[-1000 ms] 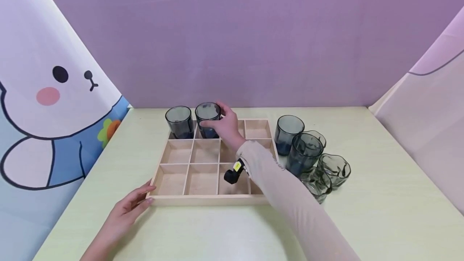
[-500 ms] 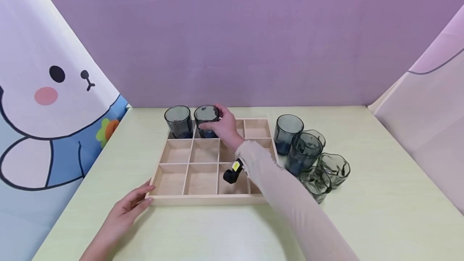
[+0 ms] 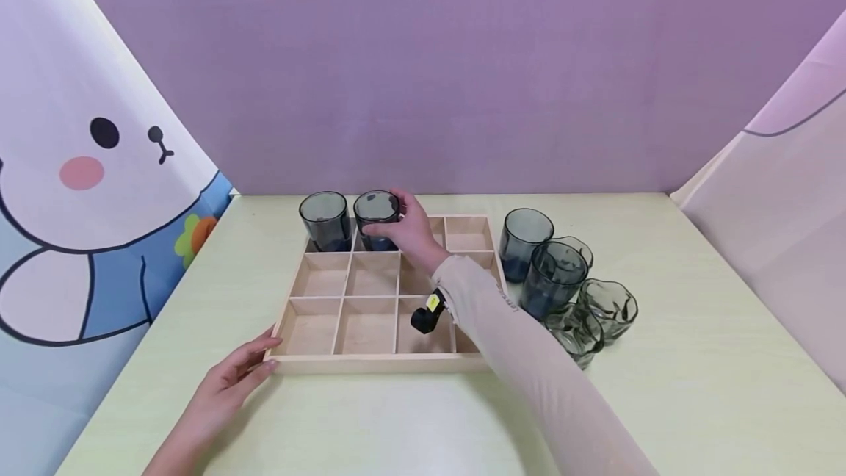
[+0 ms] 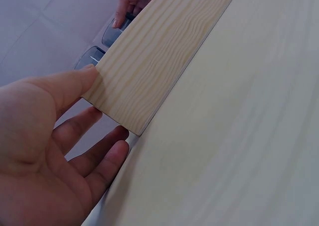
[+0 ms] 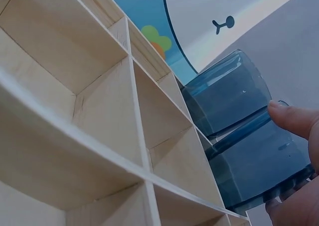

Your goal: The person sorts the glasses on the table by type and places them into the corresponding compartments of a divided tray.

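Note:
My right hand [image 3: 413, 230] grips a dark blue-grey drinking glass [image 5: 259, 161], thumb on the near side and fingers round the far side. This glass stands upright in the back row of a divided wooden tray [image 3: 377, 366], in the second compartment from the left. A matching glass [image 3: 325, 222] occupies the back-left compartment. At the tray's front-left corner, my left hand [image 3: 228, 384] holds the wood between thumb and fingers; the left wrist view shows the thumb [image 4: 75, 81] near the upper edge and the fingertips against the side. My right forearm hides part of the tray's right side.
Right of the tray stand two more blue-grey glasses [image 3: 525, 241] and several greenish wavy glasses [image 3: 608, 308], bunched closely. The pale table [image 3: 700, 358] runs back to a purple backdrop [image 3: 463, 79]. A cartoon-printed cloth [image 3: 119, 255] hangs at the left.
Since a second ago the glass in my right hand has come down slightly within its compartment. Over the last half second both hands have stayed where they are.

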Motion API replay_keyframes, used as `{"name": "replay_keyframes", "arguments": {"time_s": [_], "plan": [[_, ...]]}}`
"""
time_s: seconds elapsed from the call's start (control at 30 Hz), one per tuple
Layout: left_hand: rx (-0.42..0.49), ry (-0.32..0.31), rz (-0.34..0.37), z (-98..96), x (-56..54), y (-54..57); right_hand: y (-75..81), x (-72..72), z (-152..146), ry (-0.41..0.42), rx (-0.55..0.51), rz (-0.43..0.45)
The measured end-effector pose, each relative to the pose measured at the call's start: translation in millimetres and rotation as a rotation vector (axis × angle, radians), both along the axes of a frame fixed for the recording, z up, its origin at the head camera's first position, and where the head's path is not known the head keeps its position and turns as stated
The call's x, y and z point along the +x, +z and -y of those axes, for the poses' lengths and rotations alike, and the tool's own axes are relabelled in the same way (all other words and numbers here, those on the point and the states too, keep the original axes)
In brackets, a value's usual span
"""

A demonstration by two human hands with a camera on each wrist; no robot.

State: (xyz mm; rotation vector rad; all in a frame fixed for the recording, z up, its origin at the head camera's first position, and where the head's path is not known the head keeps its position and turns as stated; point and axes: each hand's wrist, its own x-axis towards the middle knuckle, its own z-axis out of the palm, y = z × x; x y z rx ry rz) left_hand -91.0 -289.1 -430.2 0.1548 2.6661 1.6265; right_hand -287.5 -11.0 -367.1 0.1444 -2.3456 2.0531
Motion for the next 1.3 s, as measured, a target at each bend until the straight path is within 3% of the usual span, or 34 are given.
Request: {"name": "replay_keyframes", "arguments": {"time_s": [0.17,0.4,1.03,1.3], "plan": [[0.009,-0.007,-0.035,-0.5,0.2,-0.7,3.6,1.6,-0.9,0.015,-0.013,0.004],[0.023,-0.013,-0.069,0.0,0.6,-2.6,23.8,12.7,-5.1,0.01,0.068,-0.039],[0.018,-0.008,-0.024,0.5,1.2,-1.3,70.8,52.9,-35.8,0.16,0.164,-0.196],[0.014,-0.006,-0.022,0.2,1.2,-0.8,80.5,69.3,-57.5,0.222,0.2,-0.254]]}}
